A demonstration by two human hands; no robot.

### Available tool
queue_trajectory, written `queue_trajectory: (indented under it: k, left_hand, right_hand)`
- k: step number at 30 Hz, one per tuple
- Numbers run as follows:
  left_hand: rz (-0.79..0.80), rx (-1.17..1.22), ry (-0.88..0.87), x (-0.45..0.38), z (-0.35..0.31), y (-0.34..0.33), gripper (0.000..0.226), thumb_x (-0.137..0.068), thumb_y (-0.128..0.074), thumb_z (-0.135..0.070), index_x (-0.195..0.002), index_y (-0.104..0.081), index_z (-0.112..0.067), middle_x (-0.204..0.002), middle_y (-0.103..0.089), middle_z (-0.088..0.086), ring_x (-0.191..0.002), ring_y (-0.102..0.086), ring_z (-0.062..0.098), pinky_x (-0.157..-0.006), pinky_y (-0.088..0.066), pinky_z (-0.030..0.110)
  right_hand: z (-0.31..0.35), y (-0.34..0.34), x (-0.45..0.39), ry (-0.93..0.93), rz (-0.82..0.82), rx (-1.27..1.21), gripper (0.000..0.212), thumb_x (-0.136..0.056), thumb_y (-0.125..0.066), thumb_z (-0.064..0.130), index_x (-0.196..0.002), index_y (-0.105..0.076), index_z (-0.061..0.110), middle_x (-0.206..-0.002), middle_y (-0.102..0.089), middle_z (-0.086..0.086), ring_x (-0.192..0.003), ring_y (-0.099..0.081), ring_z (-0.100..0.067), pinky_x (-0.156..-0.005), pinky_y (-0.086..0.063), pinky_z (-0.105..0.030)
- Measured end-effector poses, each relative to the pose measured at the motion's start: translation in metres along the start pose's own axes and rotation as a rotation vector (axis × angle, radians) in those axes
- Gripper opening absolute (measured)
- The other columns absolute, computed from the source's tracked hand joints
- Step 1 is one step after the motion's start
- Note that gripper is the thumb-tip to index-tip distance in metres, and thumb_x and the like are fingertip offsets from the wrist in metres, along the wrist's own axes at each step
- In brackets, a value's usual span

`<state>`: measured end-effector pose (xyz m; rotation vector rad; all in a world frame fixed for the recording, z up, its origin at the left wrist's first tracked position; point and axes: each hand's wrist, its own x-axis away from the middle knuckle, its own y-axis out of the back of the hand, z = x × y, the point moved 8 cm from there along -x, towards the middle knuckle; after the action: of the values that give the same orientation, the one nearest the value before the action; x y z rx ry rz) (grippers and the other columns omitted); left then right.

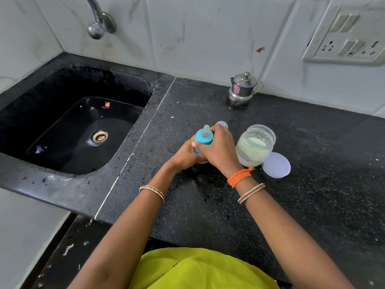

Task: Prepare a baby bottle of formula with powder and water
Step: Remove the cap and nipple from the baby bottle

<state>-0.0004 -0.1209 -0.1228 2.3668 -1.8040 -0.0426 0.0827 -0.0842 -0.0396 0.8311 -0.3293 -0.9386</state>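
A baby bottle [203, 138] with a blue collar and clear teat stands on the black counter [291, 195]. My left hand [184, 156] grips its lower body from the left. My right hand [217, 151] wraps around the collar and upper part from the right. Most of the bottle's body is hidden by both hands. Just right of it stands an open clear jar [255, 146] holding pale powder, and its round lid [276, 165] lies flat beside it. A clear bottle cap [222, 124] peeks out behind my right hand.
A black sink [68, 130] with a drain fills the left side, under a metal tap [98, 19]. A small lidded steel pot [242, 89] stands by the back wall. A wall socket panel [345, 32] is at the upper right.
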Motion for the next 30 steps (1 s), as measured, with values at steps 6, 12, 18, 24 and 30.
queue_trajectory:
  k: [6, 12, 18, 24, 30]
  left_hand:
    - [0.088, -0.024, 0.072, -0.003, 0.003, 0.002, 0.04, -0.075, -0.065, 0.015, -0.106, -0.055, -0.009, -0.09, -0.063, -0.003, -0.078, -0.063, 0.0, -0.07, -0.052, 0.018]
    - [0.197, -0.084, 0.122, -0.004, -0.001, -0.002, 0.039, -0.062, -0.067, 0.012, -0.086, -0.055, -0.017, -0.078, -0.055, -0.004, -0.065, -0.054, -0.001, -0.063, -0.047, 0.013]
    - [0.199, -0.084, 0.143, 0.001, 0.0, -0.003, 0.04, -0.064, -0.067, 0.012, -0.091, -0.055, -0.015, -0.08, -0.055, -0.002, -0.063, -0.055, -0.007, -0.061, -0.045, 0.01]
    - [0.178, -0.064, 0.125, 0.007, -0.005, -0.005, 0.037, -0.066, -0.065, 0.013, -0.089, -0.055, -0.014, -0.079, -0.056, 0.0, -0.062, -0.056, -0.004, -0.06, -0.047, 0.013]
    - [0.188, -0.065, 0.129, 0.011, -0.006, -0.005, 0.035, -0.06, -0.062, 0.001, -0.093, -0.055, -0.009, -0.085, -0.057, 0.01, -0.073, -0.056, 0.013, -0.068, -0.05, 0.023]
  right_hand:
    - [0.001, 0.001, -0.004, 0.019, 0.009, -0.107, 0.042, -0.064, -0.085, 0.021, -0.095, -0.059, 0.009, -0.096, -0.059, -0.002, -0.089, -0.057, -0.015, -0.076, -0.048, -0.027]
    - [0.017, 0.004, -0.014, 0.305, 0.39, 0.012, 0.044, -0.064, -0.081, 0.008, -0.106, -0.067, 0.01, -0.103, -0.067, -0.002, -0.091, -0.056, -0.011, -0.08, -0.044, -0.015]
    - [0.022, -0.007, -0.022, 0.3, 0.695, 0.147, 0.067, -0.073, -0.068, 0.001, -0.133, -0.044, 0.017, -0.133, -0.051, -0.005, -0.113, -0.055, -0.017, -0.094, -0.048, -0.036]
    - [0.024, 0.001, -0.018, 0.217, 0.32, 0.045, 0.067, -0.071, -0.078, 0.041, -0.117, -0.04, 0.011, -0.115, -0.043, -0.004, -0.106, -0.043, -0.019, -0.085, -0.041, -0.03]
    - [0.009, 0.008, -0.003, 0.126, 0.093, -0.036, 0.065, -0.071, -0.08, 0.037, -0.113, -0.039, 0.01, -0.098, -0.05, -0.001, -0.09, -0.051, -0.018, -0.07, -0.039, -0.028]
